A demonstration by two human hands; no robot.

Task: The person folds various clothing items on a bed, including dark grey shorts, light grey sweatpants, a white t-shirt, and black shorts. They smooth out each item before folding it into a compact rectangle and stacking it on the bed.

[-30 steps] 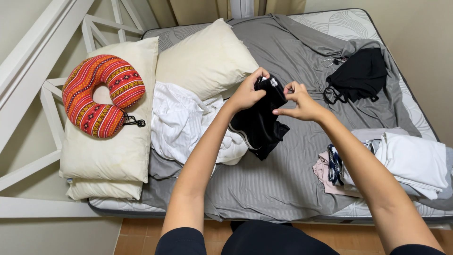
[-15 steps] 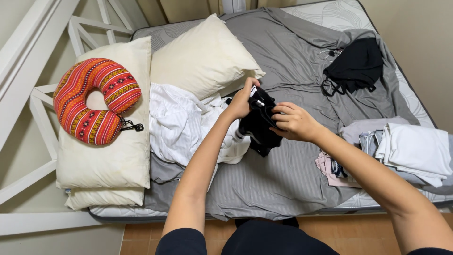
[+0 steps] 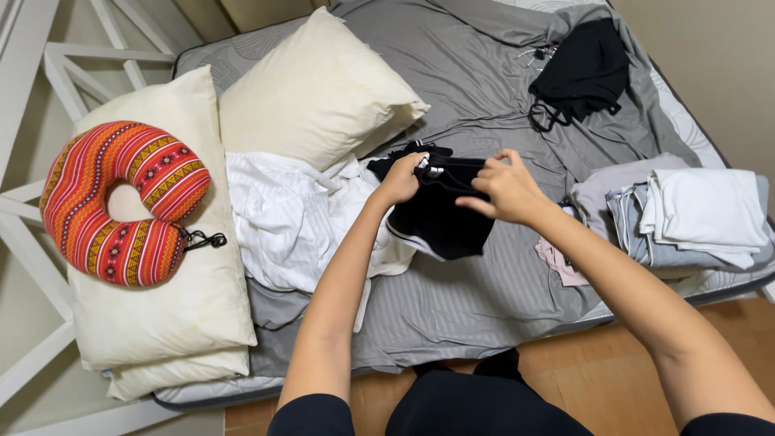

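Across the whole view, a bed (image 3: pixel 484 307) under a grey sheet, carrying everything else. Along its left edge, two cream pillows stacked (image 3: pixel 161 323), with a red striped neck pillow (image 3: pixel 121 202) resting on top. Toward the far left corner, another cream pillow (image 3: pixel 315 89), tilted. Just right of the stack, a crumpled white shirt (image 3: pixel 291 218), spread loose and partly under the left forearm. At the right edge, a folded pile of clothes (image 3: pixel 694 218), white on grey, with a pink piece peeking from beneath. Near the far right corner, a black garment (image 3: pixel 585 69) lying well apart from the rest.

Over the middle of the bed, a small black garment with white trim (image 3: pixel 440 218), held up by its top edge and hanging down onto the sheet. Left hand (image 3: pixel 401 179) pinched shut on that edge at one end; right hand (image 3: pixel 504 187) closed on the same edge just beside it. Soft, light and limp by the look of it, likely to sag and slide wherever unsupported; best taken at the firmer top band or the corners. Nothing between hands and cloth; only the white shirt crowding close on the left.
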